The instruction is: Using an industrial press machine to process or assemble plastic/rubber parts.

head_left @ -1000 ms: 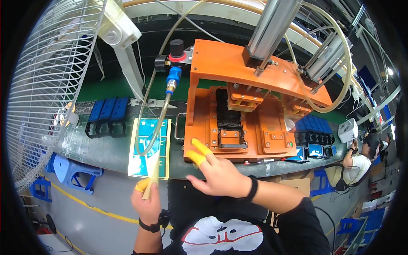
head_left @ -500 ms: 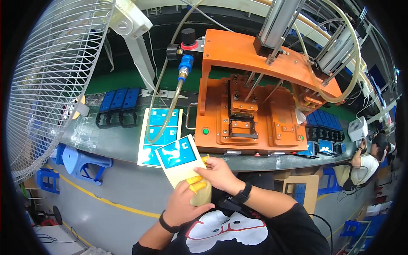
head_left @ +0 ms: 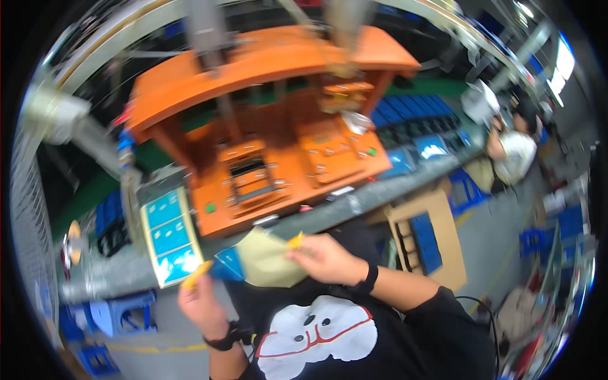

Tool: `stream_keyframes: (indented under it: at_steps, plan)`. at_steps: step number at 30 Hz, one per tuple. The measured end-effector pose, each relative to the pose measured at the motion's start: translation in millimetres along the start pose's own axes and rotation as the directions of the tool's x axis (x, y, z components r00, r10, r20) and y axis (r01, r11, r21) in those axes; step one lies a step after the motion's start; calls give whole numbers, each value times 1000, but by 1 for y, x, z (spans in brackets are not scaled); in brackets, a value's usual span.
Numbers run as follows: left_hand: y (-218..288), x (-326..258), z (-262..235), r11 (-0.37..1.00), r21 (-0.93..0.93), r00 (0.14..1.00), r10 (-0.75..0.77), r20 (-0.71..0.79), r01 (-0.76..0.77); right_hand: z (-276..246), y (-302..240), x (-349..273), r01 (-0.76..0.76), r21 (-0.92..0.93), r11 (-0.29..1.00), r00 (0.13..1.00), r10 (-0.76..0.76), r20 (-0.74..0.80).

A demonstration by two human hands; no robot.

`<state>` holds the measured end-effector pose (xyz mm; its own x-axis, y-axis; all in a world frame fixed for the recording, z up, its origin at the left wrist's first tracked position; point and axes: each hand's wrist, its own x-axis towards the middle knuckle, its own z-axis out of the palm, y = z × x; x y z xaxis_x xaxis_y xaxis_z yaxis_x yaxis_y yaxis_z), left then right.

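Note:
In my right hand (head_left: 329,258) is a pale yellow backing sheet (head_left: 269,259), bent and pinched between thumb and fingers near its right edge. My left hand (head_left: 204,307), fingertips closed, is at the edge of a glossy blue film piece (head_left: 228,265) and appears to grip it. The film lies against the sheet's left side; motion blur hides whether the two are still joined. Yellow covers sit on fingertips of both hands. Beyond my left hand, a larger sheet of blue film pieces (head_left: 170,231) rests on the bench.
An orange press (head_left: 285,190) with upright cylinders stands on the green bench (head_left: 101,278). Blue-and-black parts (head_left: 411,114) are lined up to its right. An open cardboard box (head_left: 443,240) holding blue parts is below the bench edge. Another person (head_left: 516,145) sits at far right.
My view has swung right. My hands have moved apart, the left going leftward; the backing sheet has turned and bent, and the blue film piece now shows at its left side.

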<state>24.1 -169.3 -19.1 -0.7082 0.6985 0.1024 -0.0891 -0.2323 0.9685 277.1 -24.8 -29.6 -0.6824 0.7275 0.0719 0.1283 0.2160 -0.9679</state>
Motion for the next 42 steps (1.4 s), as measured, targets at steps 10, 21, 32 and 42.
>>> stream_keyframes:
  at_steps: [10, 21, 32, 42]
  plan:
    - [-22, 14, 21, 955, -218, 901, -92, 424, 200, -71, 246, -312, 66, 998, -8, 460, 888, -23]
    - [-32, -1, 65, 988, -21, 865, -121, 487, 150, -29, 384, -453, -93, 921, 379, -379, 842, -385]
    - [1, 4, 82, 855, 477, 881, -52, 470, -204, -117, 221, -278, -550, 241, 800, 287, 452, -845]
    - [54, 52, 75, 468, 576, 703, 151, 695, -670, -49, -67, 81, 416, -740, 528, 790, -613, 7]
